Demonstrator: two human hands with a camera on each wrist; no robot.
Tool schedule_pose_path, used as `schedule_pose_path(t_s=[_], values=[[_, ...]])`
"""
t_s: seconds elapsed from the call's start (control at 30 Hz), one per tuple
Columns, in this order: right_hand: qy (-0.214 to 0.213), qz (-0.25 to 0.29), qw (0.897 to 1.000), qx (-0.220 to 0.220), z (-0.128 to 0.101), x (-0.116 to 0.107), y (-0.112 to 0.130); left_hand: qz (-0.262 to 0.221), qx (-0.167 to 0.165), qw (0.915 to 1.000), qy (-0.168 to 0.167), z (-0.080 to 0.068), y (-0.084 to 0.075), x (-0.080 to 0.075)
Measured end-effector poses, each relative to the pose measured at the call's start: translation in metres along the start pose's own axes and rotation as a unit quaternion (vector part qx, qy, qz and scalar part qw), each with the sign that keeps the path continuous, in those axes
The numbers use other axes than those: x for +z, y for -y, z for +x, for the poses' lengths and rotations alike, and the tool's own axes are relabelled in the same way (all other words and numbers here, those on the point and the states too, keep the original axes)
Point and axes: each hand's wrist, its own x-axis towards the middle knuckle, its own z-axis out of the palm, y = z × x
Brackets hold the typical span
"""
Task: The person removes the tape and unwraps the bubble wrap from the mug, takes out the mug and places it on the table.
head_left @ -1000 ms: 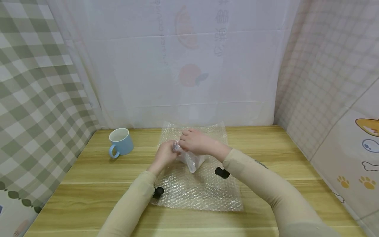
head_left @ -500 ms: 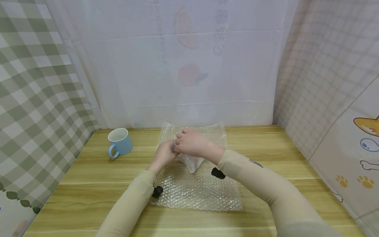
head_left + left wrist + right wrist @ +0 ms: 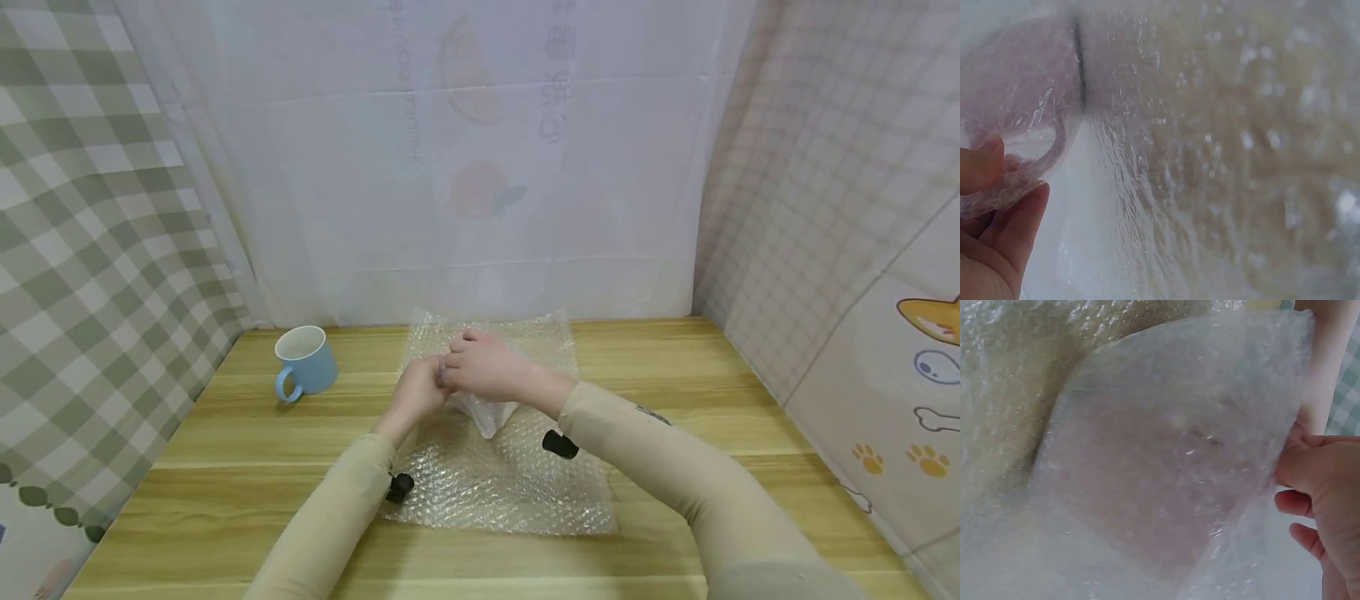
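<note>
A sheet of clear bubble wrap [image 3: 510, 492] lies on the wooden table [image 3: 225, 467]. Part of it is folded up around a pinkish mug [image 3: 487, 412], which both hands hold above the sheet's middle. My left hand [image 3: 429, 379] pinches the wrapped mug's handle [image 3: 1047, 162] between thumb and fingers [image 3: 1004, 231]. My right hand [image 3: 459, 367] grips the wrap's edge at the bundle's top, fingers [image 3: 1310, 475] curled over the film. The pink body [image 3: 1166, 475] shows dimly through the wrap. Both hands touch each other.
A light blue mug [image 3: 306, 360] stands upright at the back left of the table, apart from the sheet. Cloth-covered walls close in the back [image 3: 480, 208] and both sides. Bare wood lies left and right of the sheet.
My right hand has shifted slightly left over the bundle, closer against my left hand. The sheet and the blue mug have not moved.
</note>
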Motion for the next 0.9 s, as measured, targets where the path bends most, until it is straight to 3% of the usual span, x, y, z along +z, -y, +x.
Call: schedule_pose_path(t_s=[0.27,0.4,0.6,0.9], values=[[-0.048,0.028,0.998,0.012,-0.008,0.008,-0.003,0.006,0.01,0.9998,-0.016,-0.002,0.0,0.002],[-0.032,0.103,0.994,0.026,-0.009,0.008,-0.007,0.002,-0.009,1.0,-0.003,-0.002,0.0,0.001],[-0.044,0.276,0.957,0.081,-0.014,-0.005,-0.026,-0.015,-0.048,0.9986,0.017,-0.001,-0.003,-0.002],[-0.117,0.361,0.919,0.108,-0.028,-0.003,-0.04,-0.025,-0.056,0.9979,0.021,-0.001,-0.003,-0.001]])
